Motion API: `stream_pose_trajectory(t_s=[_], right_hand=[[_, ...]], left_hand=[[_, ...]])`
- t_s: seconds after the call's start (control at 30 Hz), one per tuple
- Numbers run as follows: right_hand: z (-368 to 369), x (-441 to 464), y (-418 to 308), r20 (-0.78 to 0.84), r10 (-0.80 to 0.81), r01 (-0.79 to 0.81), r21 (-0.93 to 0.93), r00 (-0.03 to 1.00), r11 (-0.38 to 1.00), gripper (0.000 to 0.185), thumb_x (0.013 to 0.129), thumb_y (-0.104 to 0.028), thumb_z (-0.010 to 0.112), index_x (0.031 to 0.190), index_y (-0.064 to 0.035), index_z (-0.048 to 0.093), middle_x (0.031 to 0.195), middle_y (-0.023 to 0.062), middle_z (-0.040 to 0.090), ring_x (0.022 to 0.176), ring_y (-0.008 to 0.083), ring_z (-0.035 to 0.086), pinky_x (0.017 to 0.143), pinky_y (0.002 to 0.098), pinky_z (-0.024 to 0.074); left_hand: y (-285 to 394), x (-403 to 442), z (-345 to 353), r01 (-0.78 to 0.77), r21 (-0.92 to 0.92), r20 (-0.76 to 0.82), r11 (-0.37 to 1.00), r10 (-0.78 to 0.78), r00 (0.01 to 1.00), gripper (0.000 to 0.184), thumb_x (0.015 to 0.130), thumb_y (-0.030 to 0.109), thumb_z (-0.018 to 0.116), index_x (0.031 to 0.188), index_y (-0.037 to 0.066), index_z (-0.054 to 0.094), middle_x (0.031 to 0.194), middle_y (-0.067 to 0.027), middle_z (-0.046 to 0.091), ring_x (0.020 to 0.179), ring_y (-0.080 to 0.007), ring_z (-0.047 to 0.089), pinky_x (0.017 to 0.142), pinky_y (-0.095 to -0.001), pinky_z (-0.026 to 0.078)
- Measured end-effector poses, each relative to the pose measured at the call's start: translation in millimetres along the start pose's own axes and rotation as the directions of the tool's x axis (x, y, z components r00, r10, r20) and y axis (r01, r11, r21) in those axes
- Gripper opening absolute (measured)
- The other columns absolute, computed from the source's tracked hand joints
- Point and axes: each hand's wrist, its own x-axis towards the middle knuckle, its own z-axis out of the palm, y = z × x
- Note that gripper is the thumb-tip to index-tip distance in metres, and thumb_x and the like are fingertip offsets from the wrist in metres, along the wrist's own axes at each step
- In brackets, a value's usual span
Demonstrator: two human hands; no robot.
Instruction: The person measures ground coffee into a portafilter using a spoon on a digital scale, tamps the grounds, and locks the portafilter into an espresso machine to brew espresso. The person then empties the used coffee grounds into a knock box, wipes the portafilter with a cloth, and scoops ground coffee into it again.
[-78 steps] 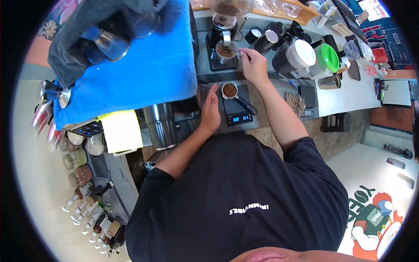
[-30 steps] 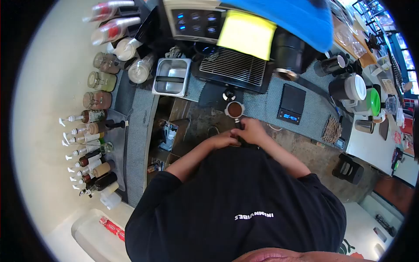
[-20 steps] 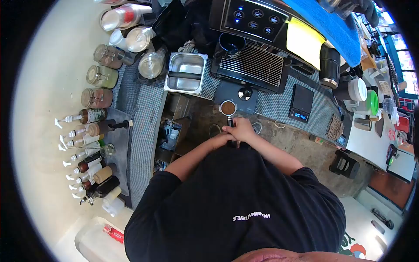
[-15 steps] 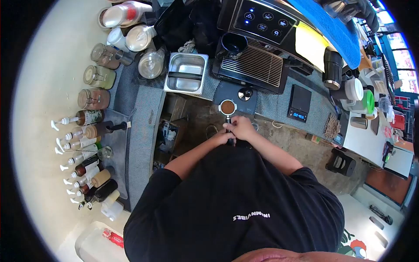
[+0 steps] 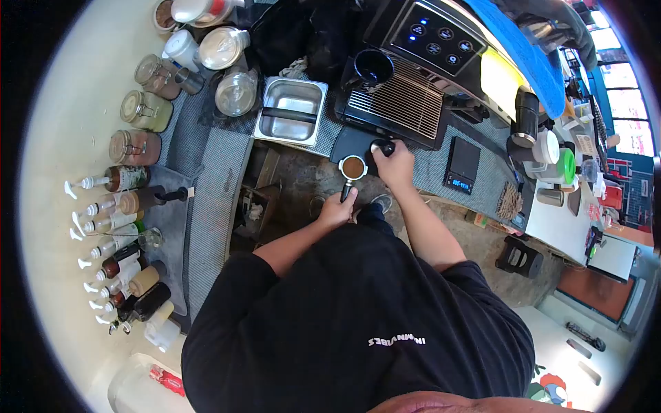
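Note:
My left hand is wrapped round the black handle of a portafilter. Its basket, full of brown ground coffee, faces up just in front of the counter edge. To the right, my right hand has its fingers closed on a tamper, which is partly hidden by the hand. Under the tamper is a dark mat at the counter's front edge.
Behind the mat stands an espresso machine with a slatted drip tray and a dark cup. A steel knock box is to the left. A scale lies to the right. Pump bottles and jars line the left wall.
My right hand has left the portafilter handle and moved forward and right onto the tamper. My left hand still holds the portafilter, now slightly further left and tilted.

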Motion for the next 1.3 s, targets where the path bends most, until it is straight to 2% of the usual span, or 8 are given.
stream_pose_trajectory(t_s=[0.07,0.2,0.53,0.63,0.73,0.83,1.13,1.3], right_hand=[[-14,-10,3,-0.029,-0.098,0.1,0.074,0.995,0.992,0.036,0.086,-0.024,0.086,0.107,0.0035,0.073,0.086,0.0264,0.077,0.083,0.0446,0.08,0.077,0.0499,0.0628],[-52,-22,-30,0.289,-0.16,0.142,0.083,0.944,0.986,0.037,0.085,-0.022,0.086,0.11,0.001,0.072,0.087,0.0247,0.077,0.082,0.0437,0.079,0.076,0.0489,0.0627],[-19,-36,-42,0.397,-0.32,0.343,0.015,0.86,0.939,0.041,0.081,-0.017,0.081,0.117,-0.0004,0.071,0.098,0.0273,0.077,0.094,0.0505,0.076,0.082,0.0556,0.0619],[-16,-39,-40,0.405,-0.33,0.365,-0.01,0.853,0.931,0.042,0.082,-0.018,0.081,0.118,-0.0002,0.071,0.099,0.028,0.077,0.094,0.0498,0.076,0.083,0.0552,0.0619],[-12,-39,-39,0.405,-0.327,0.364,-0.015,0.854,0.931,0.042,0.082,-0.018,0.081,0.118,0.0,0.071,0.099,0.0287,0.076,0.095,0.05,0.076,0.084,0.0552,0.0617],[-8,-37,-38,0.399,-0.331,0.375,-0.037,0.855,0.926,0.042,0.082,-0.019,0.081,0.118,0.0001,0.071,0.099,0.0288,0.076,0.094,0.0497,0.076,0.082,0.0551,0.0615],[4,-42,-28,0.363,-0.368,0.393,0.004,0.856,0.919,0.04,0.085,-0.017,0.079,0.118,0.0012,0.069,0.095,0.0289,0.075,0.09,0.0502,0.076,0.08,0.0546,0.0613],[14,-37,-25,0.405,-0.342,0.368,0.016,0.848,0.93,0.041,0.085,-0.014,0.078,0.12,0.0036,0.066,0.092,0.0311,0.074,0.088,0.0513,0.076,0.079,0.0548,0.0612]], left_hand=[[-3,3,-2,0.009,0.023,-0.025,1.0,-0.009,1.0,0.064,0.112,0.061,0.062,0.081,0.005,0.064,0.068,-0.0044,0.065,0.06,-0.0171,0.065,0.058,-0.0392,0.052],[-8,7,-4,0.019,0.055,-0.006,0.998,-0.018,1.0,0.067,0.112,0.064,0.06,0.084,0.004,0.066,0.068,-0.0063,0.066,0.06,-0.0198,0.065,0.06,-0.0419,0.053],[12,-3,-5,-0.01,0.168,-0.005,0.986,0.011,1.0,0.07,0.113,0.067,0.054,0.085,0.003,0.064,0.068,-0.0065,0.063,0.061,-0.023,0.066,0.062,-0.0431,0.052],[4,5,-7,-0.058,0.287,-0.009,0.956,0.064,0.998,0.076,0.111,0.071,0.051,0.106,-0.001,0.076,0.093,-0.026,0.078,0.098,-0.0484,0.077,0.086,-0.0559,0.056],[3,6,-10,-0.025,0.314,0.001,0.949,0.026,1.0,0.08,0.11,0.074,0.049,0.11,-0.001,0.077,0.103,-0.0306,0.078,0.106,-0.054,0.074,0.092,-0.0582,0.055],[4,5,-8,-0.096,0.349,-0.029,0.932,0.113,0.993,0.077,0.113,0.07,0.051,0.089,-0.001,0.069,0.073,-0.0164,0.069,0.071,-0.0361,0.072,0.071,-0.0526,0.053],[23,-5,-11,-0.008,0.442,-0.065,0.897,0.041,0.997,0.087,0.107,0.078,0.051,0.111,-0.005,0.077,0.106,-0.0353,0.077,0.112,-0.0549,0.074,0.095,-0.0607,0.056],[18,-4,-10,0.014,0.482,-0.099,0.876,0.038,0.994,0.087,0.106,0.078,0.051,0.118,-0.005,0.075,0.11,-0.0354,0.078,0.114,-0.0549,0.073,0.098,-0.061,0.056]])
